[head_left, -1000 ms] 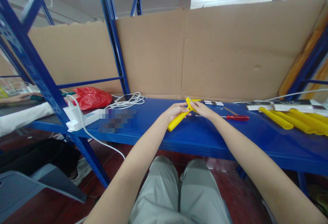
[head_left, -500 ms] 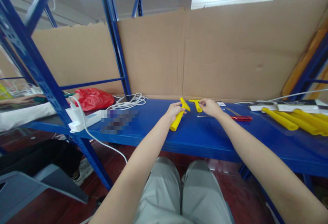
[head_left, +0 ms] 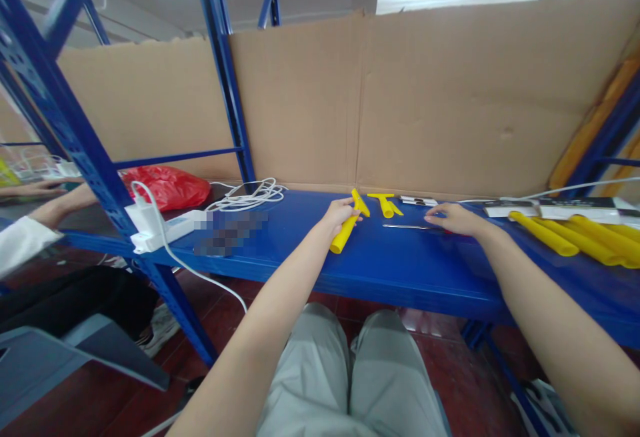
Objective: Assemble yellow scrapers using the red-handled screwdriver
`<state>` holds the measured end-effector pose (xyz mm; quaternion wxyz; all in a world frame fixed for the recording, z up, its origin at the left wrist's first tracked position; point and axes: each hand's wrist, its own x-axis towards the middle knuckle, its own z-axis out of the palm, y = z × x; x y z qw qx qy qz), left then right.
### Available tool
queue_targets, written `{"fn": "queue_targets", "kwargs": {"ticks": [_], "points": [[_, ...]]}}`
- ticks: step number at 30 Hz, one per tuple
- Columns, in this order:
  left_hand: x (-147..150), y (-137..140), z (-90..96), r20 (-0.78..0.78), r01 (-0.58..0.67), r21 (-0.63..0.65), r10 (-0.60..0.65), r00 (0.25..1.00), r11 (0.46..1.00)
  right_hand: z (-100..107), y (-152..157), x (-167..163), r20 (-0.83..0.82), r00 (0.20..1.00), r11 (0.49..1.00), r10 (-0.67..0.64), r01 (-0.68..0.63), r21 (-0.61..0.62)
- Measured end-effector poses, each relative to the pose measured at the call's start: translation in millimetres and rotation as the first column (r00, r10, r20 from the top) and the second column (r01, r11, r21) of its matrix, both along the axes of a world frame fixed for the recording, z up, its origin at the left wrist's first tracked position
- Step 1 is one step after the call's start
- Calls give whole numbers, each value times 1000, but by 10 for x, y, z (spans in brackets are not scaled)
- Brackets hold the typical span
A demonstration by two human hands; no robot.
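My left hand is closed around a yellow T-shaped tool, its round handle angled toward me and its crosspiece at the far end. A second yellow T-shaped piece lies on the blue shelf just beyond, with a small yellow strip beside it. My right hand is over a screwdriver, fingers reaching left and apart. The thin metal shaft shows to the left of the hand; most of the red handle is hidden under it. Whether the fingers touch the handle, I cannot tell.
Yellow tubes and flat boxes lie at the right. A white power strip, coiled white cable and red plastic bag are at the left. Cardboard backs the shelf. Another person's arm is at far left.
My right hand has let go of the second yellow piece and moved right, over the red screwdriver handle. A small yellow strip now shows beside that piece. My left hand keeps its hold.
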<state>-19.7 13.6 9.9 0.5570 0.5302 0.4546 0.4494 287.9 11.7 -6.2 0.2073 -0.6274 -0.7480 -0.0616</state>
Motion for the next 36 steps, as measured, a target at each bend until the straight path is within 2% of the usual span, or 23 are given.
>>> {"fn": "queue_targets", "kwargs": {"ticks": [3, 8, 16, 23, 27, 31, 36], "points": [[1, -42, 28, -24, -15, -3, 14, 1000, 1000, 12, -23, 188, -50, 998, 999, -31, 29, -41], [-4, -37, 21, -48, -23, 2, 23, 999, 1000, 94, -118, 219, -64, 996, 940, -56, 31, -339], [-4, -10, -2, -60, -27, 4, 27, 998, 1000, 54, -156, 386, -52, 998, 935, -38, 18, -353], [-8, 2, -6, -78, -29, 4, 30, 997, 1000, -19, -101, 304, -70, 997, 975, 32, -47, -217], [-7, 31, -24, -77, -28, 5, 28, 997, 1000, -39, -43, 343, -49, 998, 997, 41, -45, -69], [-14, 55, -34, -75, -24, 6, 25, 997, 1000, -41, -5, 367, -46, 998, 997, 52, -49, 58], [-15, 77, -53, -75, -12, 8, 12, 997, 1000, -1, -36, 256, -124, 991, 986, 43, -22, 163]]}}
